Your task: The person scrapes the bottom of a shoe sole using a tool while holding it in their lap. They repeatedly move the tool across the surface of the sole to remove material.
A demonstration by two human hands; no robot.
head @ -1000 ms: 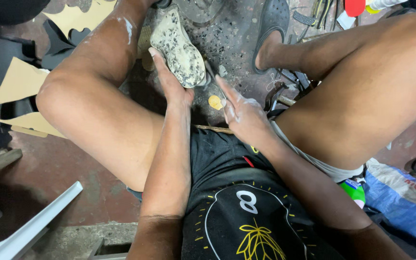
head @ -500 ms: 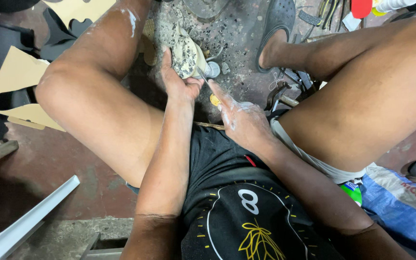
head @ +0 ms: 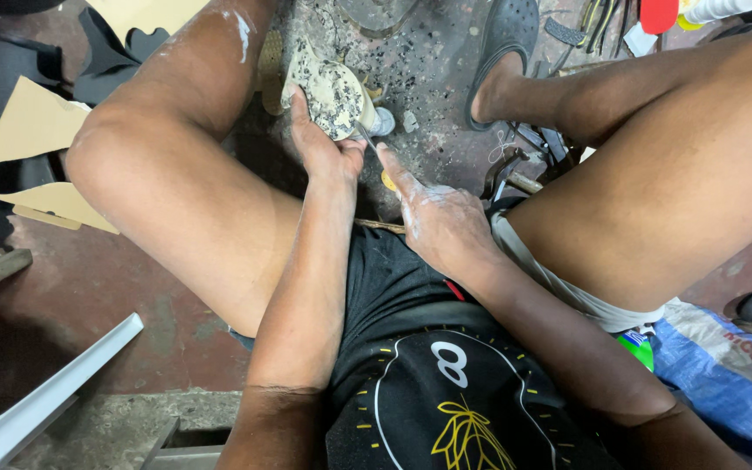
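Gripping speckled sole (head: 334, 94) edge, left hand (head: 324, 148), right hand (head: 437, 218) perhaps touching

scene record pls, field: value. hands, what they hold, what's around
view: head camera, looking down at a seated person's lap and floor
left hand: grips a speckled pale shoe sole from below
right hand: white-smeared, index finger stretched toward the sole; seems to pinch a thin tool, too small to tell
under hands: small yellow object on the gritty floor
left side: cardboard pieces, dark cut shapes
right side: dark sandal on a foot, metal tools, blue bag
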